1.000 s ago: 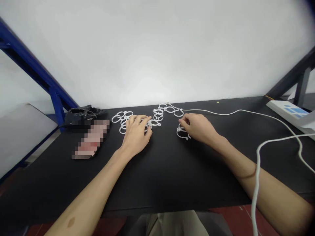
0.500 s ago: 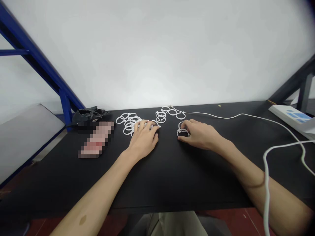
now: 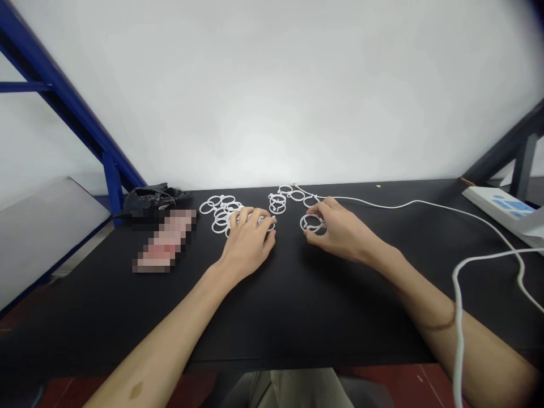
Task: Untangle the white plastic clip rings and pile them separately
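Facing white wall [image 3: 272, 90], right hand [image 3: 345, 229] pinches rings [image 3: 306, 227], left hand [image 3: 246, 243] spreads over black table [image 3: 276, 306].

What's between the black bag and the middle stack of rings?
In the head view, white rings lie there in a loose pile, partly hidden by the left hand.

Apparently a workshop; a black worktop [image 3: 272, 317] spans the lower frame; blue metal framing [image 3: 80, 126] slants upper left; red floor [image 3: 419, 382] shows bottom right.
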